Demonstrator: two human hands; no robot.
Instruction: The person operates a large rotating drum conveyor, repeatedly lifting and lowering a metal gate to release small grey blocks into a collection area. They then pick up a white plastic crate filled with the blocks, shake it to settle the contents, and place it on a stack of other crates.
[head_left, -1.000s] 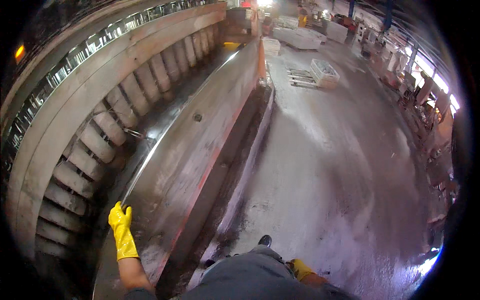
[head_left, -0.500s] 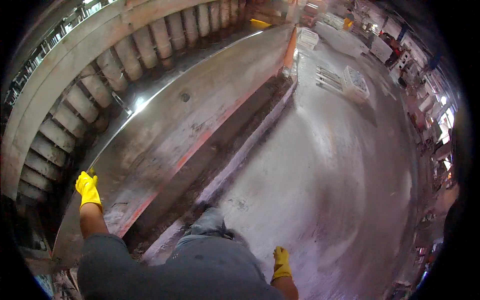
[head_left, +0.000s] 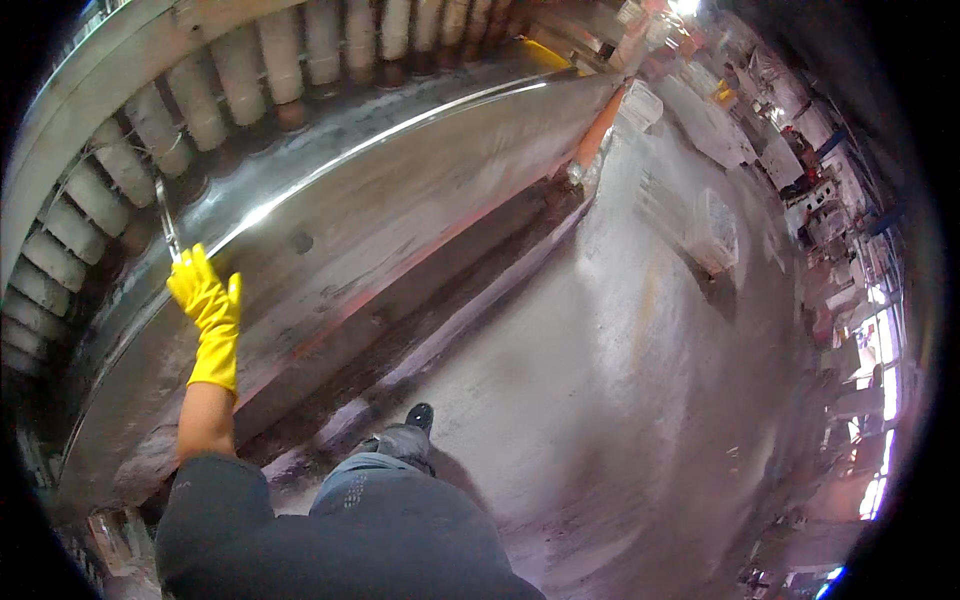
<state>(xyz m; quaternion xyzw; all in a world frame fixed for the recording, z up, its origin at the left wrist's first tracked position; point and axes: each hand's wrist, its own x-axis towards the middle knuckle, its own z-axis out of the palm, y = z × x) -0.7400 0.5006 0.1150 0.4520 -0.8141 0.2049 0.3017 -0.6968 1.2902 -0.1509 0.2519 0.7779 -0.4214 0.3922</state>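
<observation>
Cannot see the right hand, out of frame. Find the yellow-gloved left hand [head_left: 211, 312] at the shiny edge [head_left: 260, 212] of a long grey wall [head_left: 400, 192], with fingertips [head_left: 184, 264] by a slim metal rod [head_left: 165, 214], perhaps touching; cannot tell whether gripping. Farther off, make out only a blurred pale crate [head_left: 715, 230].
</observation>
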